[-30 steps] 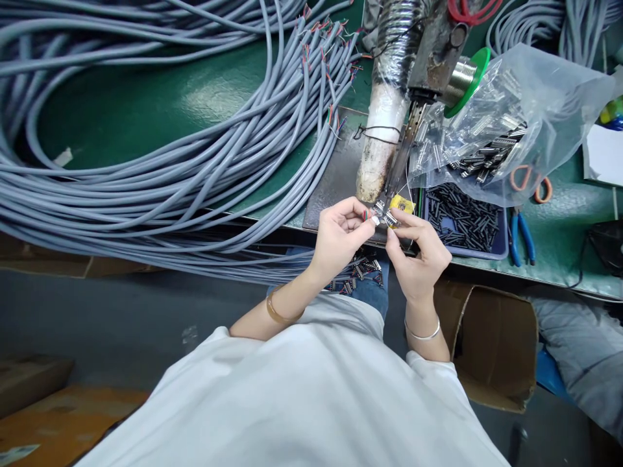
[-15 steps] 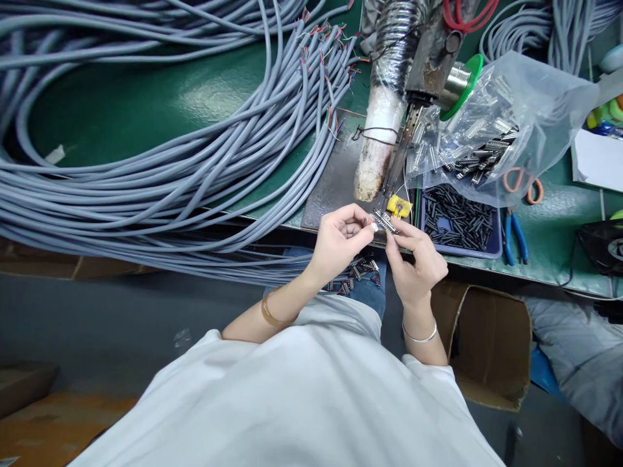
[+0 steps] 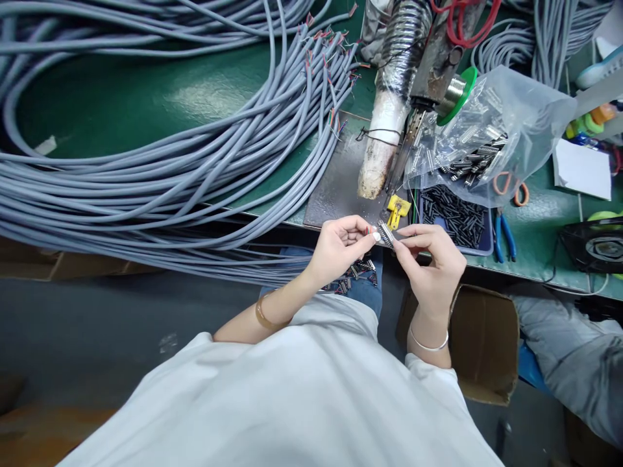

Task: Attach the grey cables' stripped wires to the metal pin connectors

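My left hand (image 3: 341,245) is closed in a pinch on thin coloured wires (image 3: 370,229), red and green, at the front edge of the bench. Between both hands is a small multi-pin connector (image 3: 386,235) with a row of metal pins, tilted. My right hand (image 3: 433,256) grips its right end between thumb and fingertips. Just beyond lies a yellow clip-like piece (image 3: 398,211) on a dark metal plate (image 3: 335,168). Above it a soldering iron (image 3: 406,146) points down, fixed beside a wrapped hose (image 3: 382,143). More connectors (image 3: 357,269) with wires lie on my lap.
Grey cables (image 3: 195,188) with stripped ends cover the left. At right are a solder spool (image 3: 457,94), a plastic bag (image 3: 525,110) of connectors, a blue tray (image 3: 481,250) of black parts, orange scissors (image 3: 520,194), blue-handled pliers (image 3: 503,237), a small fan (image 3: 594,245) and a cardboard box (image 3: 487,344).
My right hand has moved slightly right and turned, and the connector is tilted more steeply. My left hand stays nearly in place on the wires. The camera view has shifted slightly.
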Demonstrator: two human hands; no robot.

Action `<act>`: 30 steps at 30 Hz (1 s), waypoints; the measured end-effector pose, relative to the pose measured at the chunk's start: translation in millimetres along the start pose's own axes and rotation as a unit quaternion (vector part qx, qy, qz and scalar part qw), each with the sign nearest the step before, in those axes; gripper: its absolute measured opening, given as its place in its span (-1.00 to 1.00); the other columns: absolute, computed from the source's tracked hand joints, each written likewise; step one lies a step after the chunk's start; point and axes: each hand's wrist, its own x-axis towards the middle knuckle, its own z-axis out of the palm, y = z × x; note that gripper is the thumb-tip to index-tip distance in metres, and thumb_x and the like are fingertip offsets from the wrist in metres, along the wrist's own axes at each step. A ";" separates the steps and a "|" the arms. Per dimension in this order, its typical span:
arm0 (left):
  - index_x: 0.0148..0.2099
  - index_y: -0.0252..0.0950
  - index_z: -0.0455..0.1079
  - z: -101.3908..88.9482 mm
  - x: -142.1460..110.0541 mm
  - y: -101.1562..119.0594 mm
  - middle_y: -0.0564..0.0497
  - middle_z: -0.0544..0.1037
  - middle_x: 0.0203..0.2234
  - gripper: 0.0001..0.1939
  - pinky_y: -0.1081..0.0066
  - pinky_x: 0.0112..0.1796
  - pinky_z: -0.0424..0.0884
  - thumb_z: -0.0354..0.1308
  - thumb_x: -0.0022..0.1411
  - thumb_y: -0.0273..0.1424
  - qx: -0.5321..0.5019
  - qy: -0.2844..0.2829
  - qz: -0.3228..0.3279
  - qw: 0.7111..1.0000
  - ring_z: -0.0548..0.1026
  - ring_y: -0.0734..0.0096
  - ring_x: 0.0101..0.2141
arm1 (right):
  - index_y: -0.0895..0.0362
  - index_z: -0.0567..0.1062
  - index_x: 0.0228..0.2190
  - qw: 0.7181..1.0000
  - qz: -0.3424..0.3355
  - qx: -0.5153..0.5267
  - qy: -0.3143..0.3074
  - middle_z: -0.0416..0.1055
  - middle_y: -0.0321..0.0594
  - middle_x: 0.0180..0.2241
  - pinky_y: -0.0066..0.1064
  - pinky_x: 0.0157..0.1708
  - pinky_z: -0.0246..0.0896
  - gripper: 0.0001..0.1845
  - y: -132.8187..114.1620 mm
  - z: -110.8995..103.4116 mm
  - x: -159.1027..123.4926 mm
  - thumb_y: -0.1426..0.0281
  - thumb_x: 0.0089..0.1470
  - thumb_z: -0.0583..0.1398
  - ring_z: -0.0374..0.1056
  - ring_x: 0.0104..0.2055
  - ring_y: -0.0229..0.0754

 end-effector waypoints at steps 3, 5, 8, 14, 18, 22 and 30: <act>-0.42 -0.36 0.47 0.2 -2.4 1.9 0.09 0.49 -0.60 -0.75 0.60 -0.61 0.28 0.47 0.00 -0.34 -0.001 -0.018 0.000 1.000 0.34 0.66 -0.65 | 0.09 0.47 -0.43 0.997 -0.002 0.009 -0.080 0.54 -0.28 -0.30 -0.47 -0.56 0.22 -0.86 -2.0 -1.8 4.9 0.46 0.17 0.28 0.35 -0.44 -0.34; -0.43 -0.36 0.46 -0.6 -3.9 2.8 0.09 0.50 -0.59 -0.75 0.61 -0.60 0.29 0.48 -0.01 -0.36 -0.002 -0.036 -0.007 0.999 0.35 0.66 -0.64 | 0.10 0.43 -0.43 0.993 0.004 0.030 -0.118 0.50 -0.31 -0.32 -0.49 -0.56 0.18 -0.84 -0.3 0.4 6.0 0.46 0.19 0.26 0.30 -0.46 -0.37; -0.44 -0.36 0.45 -2.3 -5.3 2.3 0.10 0.47 -0.60 -0.75 0.61 -0.60 0.28 0.48 -0.02 -0.39 -0.005 -0.053 -0.007 0.999 0.34 0.67 -0.64 | 0.10 0.41 -0.42 0.991 0.015 0.056 -0.118 0.47 -0.32 -0.33 -0.50 -0.56 0.18 -0.84 3.9 5.3 5.0 0.45 0.20 0.25 0.29 -0.47 -0.38; -0.43 -0.34 0.40 -0.4 0.2 -0.9 0.17 0.37 -0.66 -0.78 0.63 -0.66 0.17 0.41 0.06 -0.40 -0.015 0.015 0.016 1.000 0.26 0.70 -0.70 | 0.05 0.46 -0.28 0.969 0.014 0.095 0.228 0.35 -0.44 -0.52 -0.47 -0.71 0.09 -0.98 8.2 7.3 -2.3 0.39 0.23 0.23 0.23 -0.68 -0.38; -0.46 -0.33 0.37 2.2 8.2 -2.3 0.18 0.35 -0.67 -0.74 0.62 -0.69 0.11 0.42 0.04 -0.38 -0.032 0.040 0.020 0.998 0.21 0.72 -0.71 | -0.01 0.43 -0.05 0.956 -0.025 0.088 0.279 0.45 -0.45 -0.54 -0.45 -0.72 0.14 -0.78 12.0 9.6 -12.2 0.39 0.26 0.19 0.26 -0.72 -0.33; -0.44 -0.32 0.38 3.7 13.9 -6.6 0.17 0.37 -0.63 -0.74 0.61 -0.70 0.06 0.41 0.05 -0.34 -0.039 0.051 0.029 0.998 0.19 0.73 -0.71 | 0.02 0.49 -0.13 0.987 -0.016 -0.012 0.161 0.64 -0.26 -0.24 -0.34 -0.33 0.54 -0.78 17.2 19.8 -20.1 0.51 0.20 0.25 0.62 -0.28 -0.16; -0.39 -0.31 0.38 8.8 17.1 -13.5 0.14 0.43 -0.55 -0.71 0.60 -0.62 0.17 0.38 0.13 -0.26 -0.017 0.082 0.075 0.994 0.20 0.74 -0.66 | 0.04 0.44 -0.33 0.996 -0.055 -0.023 0.072 0.62 -0.20 -0.16 -0.25 -0.12 0.52 -0.87 23.3 35.5 -14.5 0.52 0.16 0.25 0.57 -0.11 -0.14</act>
